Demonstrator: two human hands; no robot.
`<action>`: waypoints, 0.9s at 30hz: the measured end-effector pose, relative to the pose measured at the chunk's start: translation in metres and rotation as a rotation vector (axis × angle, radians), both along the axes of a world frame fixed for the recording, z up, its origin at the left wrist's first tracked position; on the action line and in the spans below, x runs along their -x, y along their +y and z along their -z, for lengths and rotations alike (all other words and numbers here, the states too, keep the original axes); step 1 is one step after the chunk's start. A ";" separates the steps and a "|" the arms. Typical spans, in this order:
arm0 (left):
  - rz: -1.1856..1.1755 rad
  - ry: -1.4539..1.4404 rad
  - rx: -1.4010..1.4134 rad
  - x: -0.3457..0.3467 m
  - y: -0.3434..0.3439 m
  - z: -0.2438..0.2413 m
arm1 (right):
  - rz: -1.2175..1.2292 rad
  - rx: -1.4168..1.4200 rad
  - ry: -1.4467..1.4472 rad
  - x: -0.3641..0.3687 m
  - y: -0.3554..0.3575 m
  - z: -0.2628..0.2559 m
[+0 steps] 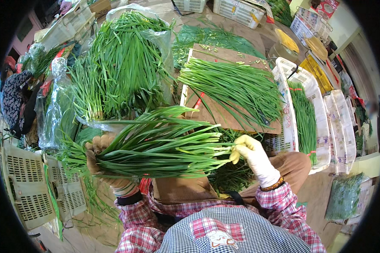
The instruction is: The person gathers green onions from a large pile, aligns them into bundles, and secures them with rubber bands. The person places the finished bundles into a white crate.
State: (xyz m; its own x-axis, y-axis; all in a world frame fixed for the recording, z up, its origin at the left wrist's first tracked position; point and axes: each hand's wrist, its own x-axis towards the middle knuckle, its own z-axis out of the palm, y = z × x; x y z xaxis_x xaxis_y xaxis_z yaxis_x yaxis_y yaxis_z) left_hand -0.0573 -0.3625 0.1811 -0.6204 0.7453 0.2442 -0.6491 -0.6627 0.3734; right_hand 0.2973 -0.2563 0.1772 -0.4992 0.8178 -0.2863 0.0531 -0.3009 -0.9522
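In a brown-stained work glove, my left hand (98, 153) grips a bunch of garlic chives (158, 148) by its leafy part, above my lap. The pale stem ends point right. My right hand (248, 151), in a pale yellow and white glove, pinches at those stem ends with thumb and fingers. Beyond, a neat pile of chives (231, 88) lies across a brown board (209, 110), stems to the left. Part of a dark-handled tool (263, 118) shows under its leaf tips. A big heap of chives (126, 60) stands in clear plastic at the far left.
To the right, a white plastic crate (323, 142) holds chives bundled with red ties (304, 117). Two pale slotted crates (28, 183) stand at the lower left. Cut stem bits lie on a green sheet (221, 38) behind the board. Loose leaves (96, 196) litter the floor.
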 end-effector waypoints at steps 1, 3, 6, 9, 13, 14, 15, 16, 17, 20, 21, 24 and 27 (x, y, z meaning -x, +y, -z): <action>0.068 0.002 -0.036 0.002 0.001 0.001 | 0.086 -0.020 -0.009 -0.011 0.000 0.001; 0.000 0.035 0.004 0.002 0.000 -0.002 | 0.221 -0.018 -0.097 -0.044 0.001 0.016; -0.033 0.041 -0.003 0.000 0.002 -0.003 | -0.047 -0.336 -1.016 -0.096 -0.002 0.040; 0.004 0.036 -0.035 -0.001 0.001 -0.002 | -0.024 -0.629 -0.996 -0.069 -0.015 0.029; -0.008 0.035 -0.056 -0.009 0.006 -0.010 | -0.200 -0.723 -0.565 0.006 -0.012 -0.026; -0.016 0.035 -0.062 -0.009 0.007 -0.012 | -0.225 -0.773 -0.511 0.020 -0.011 -0.020; -0.032 0.021 -0.058 -0.008 0.005 -0.010 | -0.278 -0.894 -0.564 0.033 -0.010 -0.018; -0.048 0.004 -0.055 -0.006 0.003 -0.008 | -0.322 -0.933 -0.570 0.044 -0.011 -0.020; -0.063 -0.013 -0.053 -0.004 0.002 -0.006 | -0.366 -0.972 -0.576 0.053 -0.012 -0.022; -0.212 0.039 0.006 -0.007 0.004 -0.010 | -0.332 -0.851 -0.553 0.070 -0.018 -0.021; -0.177 0.027 -0.003 -0.009 0.005 -0.013 | -0.325 -0.776 -0.549 0.074 -0.019 -0.023; -0.059 0.052 -0.061 -0.006 0.006 -0.015 | -0.303 -0.721 -0.477 0.085 -0.020 -0.021; -0.019 0.023 -0.048 -0.013 0.005 -0.015 | -0.301 -0.402 -0.312 0.080 -0.020 -0.011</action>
